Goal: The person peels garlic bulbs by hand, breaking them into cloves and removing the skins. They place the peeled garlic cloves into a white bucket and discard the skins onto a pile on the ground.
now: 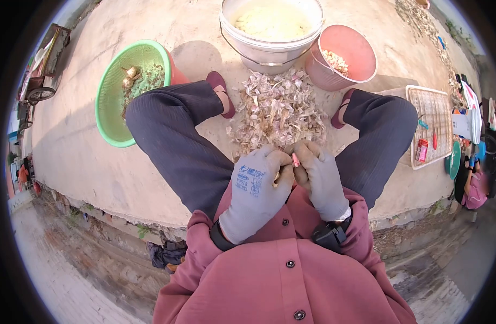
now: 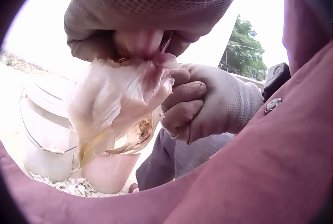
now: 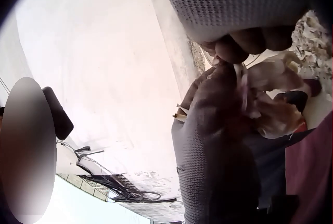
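Both hands wear grey work gloves and meet in front of the lap. My left hand [image 1: 258, 186] grips a garlic bulb [image 2: 117, 104], whose papery white and purplish skin hangs loose below the fingers. My right hand [image 1: 319, 175] has its fingers curled against the same bulb, pinching at it beside the left fingertips. A small pink piece [image 1: 295, 159] shows between the hands in the head view. The gloves hide most of the bulb there. Just beyond the hands, a heap of garlic [image 1: 277, 108] with dry skins lies on the ground between the feet.
Behind the heap stands a white bucket [image 1: 269, 65] with pale contents, beside a pink bucket [image 1: 348, 51] holding cloves. A green basket [image 1: 105, 116] stands at the left. On the right, a crate [image 1: 437, 154] carries a red pack [image 1: 422, 150]. Another person [image 1: 476, 189] is at far right.
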`<state>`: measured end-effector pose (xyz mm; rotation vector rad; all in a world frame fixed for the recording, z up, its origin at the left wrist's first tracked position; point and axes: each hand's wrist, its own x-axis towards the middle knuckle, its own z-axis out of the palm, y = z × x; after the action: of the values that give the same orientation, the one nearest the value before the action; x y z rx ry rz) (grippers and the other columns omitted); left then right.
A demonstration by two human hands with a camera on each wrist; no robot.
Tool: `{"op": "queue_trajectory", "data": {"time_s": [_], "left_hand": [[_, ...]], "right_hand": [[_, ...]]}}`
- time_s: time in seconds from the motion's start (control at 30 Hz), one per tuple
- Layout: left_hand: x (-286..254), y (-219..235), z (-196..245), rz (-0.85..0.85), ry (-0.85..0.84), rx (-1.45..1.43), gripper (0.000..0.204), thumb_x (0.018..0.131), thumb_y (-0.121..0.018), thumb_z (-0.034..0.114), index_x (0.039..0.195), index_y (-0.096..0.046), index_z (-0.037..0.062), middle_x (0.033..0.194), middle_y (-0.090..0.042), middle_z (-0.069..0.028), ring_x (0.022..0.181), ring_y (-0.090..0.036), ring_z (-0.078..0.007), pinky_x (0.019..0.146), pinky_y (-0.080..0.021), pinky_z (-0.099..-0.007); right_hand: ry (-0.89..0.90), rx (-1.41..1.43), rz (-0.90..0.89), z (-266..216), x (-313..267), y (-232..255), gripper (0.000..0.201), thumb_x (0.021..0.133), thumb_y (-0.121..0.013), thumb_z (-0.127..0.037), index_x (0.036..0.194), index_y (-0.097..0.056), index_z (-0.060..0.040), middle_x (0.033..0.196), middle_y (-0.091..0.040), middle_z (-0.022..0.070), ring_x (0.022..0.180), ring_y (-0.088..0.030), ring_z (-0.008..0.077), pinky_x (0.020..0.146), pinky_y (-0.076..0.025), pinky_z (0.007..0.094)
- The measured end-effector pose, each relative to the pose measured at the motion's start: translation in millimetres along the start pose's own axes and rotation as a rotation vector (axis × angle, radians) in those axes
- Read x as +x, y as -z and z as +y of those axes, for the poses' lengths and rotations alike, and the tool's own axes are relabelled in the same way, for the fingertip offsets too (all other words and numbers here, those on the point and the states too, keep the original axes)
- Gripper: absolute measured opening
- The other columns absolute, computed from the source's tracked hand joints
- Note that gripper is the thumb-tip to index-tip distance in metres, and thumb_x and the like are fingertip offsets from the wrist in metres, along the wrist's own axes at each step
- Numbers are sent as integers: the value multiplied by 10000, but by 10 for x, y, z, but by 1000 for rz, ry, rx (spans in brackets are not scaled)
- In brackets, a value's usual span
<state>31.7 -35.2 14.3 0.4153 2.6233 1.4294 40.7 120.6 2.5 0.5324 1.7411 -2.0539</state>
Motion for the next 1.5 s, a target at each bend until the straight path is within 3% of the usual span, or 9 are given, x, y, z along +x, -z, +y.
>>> {"op": "queue_trajectory", "data": {"time_s": [0.53, 0.6, 0.7, 0.93, 1.0, 1.03, 1.17, 1.27, 1.5], "left_hand": [[-40, -25, -61, 57, 18, 69, 60, 792, -681, 67, 839, -645, 62, 801, -605, -120, 740, -625, -336, 632, -468, -417], [-44, -28, -88, 63, 36, 14, 65, 791, -682, 72, 833, -634, 57, 798, -602, -127, 734, -619, -340, 632, -466, -421], [-61, -53, -112, 104, 41, 4, 72, 792, -680, 71, 834, -625, 49, 788, -597, -135, 731, -612, -346, 634, -465, -426], [-52, -62, -149, 97, 54, -61, 52, 814, -658, 50, 848, -623, 30, 781, -593, -141, 731, -610, -340, 641, -470, -409], [-38, 9, -159, 80, 191, -157, 36, 832, -637, 41, 859, -631, 18, 779, -606, -122, 702, -615, -280, 645, -477, -374], [-52, 13, -195, 142, 201, -176, 79, 856, -625, 54, 902, -657, -2, 755, -622, -102, 665, -611, -181, 631, -483, -327], [-52, 100, -302, 60, 457, -364, 144, 907, -651, 143, 949, -651, 5, 858, -636, -173, 779, -644, -311, 706, -488, -396], [-40, 71, -179, 3, 401, -322, 211, 914, -671, 147, 1037, -686, -24, 767, -669, -88, 673, -627, -125, 622, -500, -298], [-14, -47, -97, -13, 178, -233, 223, 885, -713, 146, 1056, -686, 6, 909, -683, -133, 797, -665, -242, 711, -515, -343]], "right_hand": [[-8, -74, 55, -4, -46, -100, 252, 1050, -535, -204, 1019, -648, 19, 704, -534, -24, 549, -423, 33, 497, -342, 221], [217, -227, -28, 117, -42, -77, 251, 1046, -528, -190, 1077, -659, 22, 706, -544, -21, 559, -437, 43, 521, -363, 224], [-17, 111, 2, 46, -118, -183, 261, 1042, -517, -179, 1111, -670, 21, 718, -560, -12, 588, -460, 53, 543, -384, 232], [-45, -238, -6, -7, -36, 45, 269, 1047, -519, -212, 1015, -664, 12, 724, -568, 1, 612, -465, 56, 532, -370, 255], [174, -474, 43, 45, 2, 123, 306, 1052, -513, -257, 951, -641, 0, 659, -530, -9, 572, -426, 50, 510, -322, 246], [8, -93, 82, -109, -64, 34, 325, 1054, -516, -278, 902, -629, -14, 633, -514, -17, 545, -401, 49, 496, -303, 231], [-9, -29, 146, -59, -66, 68, 298, 1048, -546, -283, 937, -625, -18, 654, -530, -19, 546, -413, 44, 497, -321, 212], [43, 50, 170, -31, -58, -15, 252, 1039, -574, -256, 995, -617, -12, 679, -546, -15, 544, -431, 38, 498, -345, 200], [129, -60, 194, 7, -68, -33, 150, 983, -646, -143, 1009, -653, 5, 836, -659, 25, 678, -535, 46, 601, -444, 209]]}}
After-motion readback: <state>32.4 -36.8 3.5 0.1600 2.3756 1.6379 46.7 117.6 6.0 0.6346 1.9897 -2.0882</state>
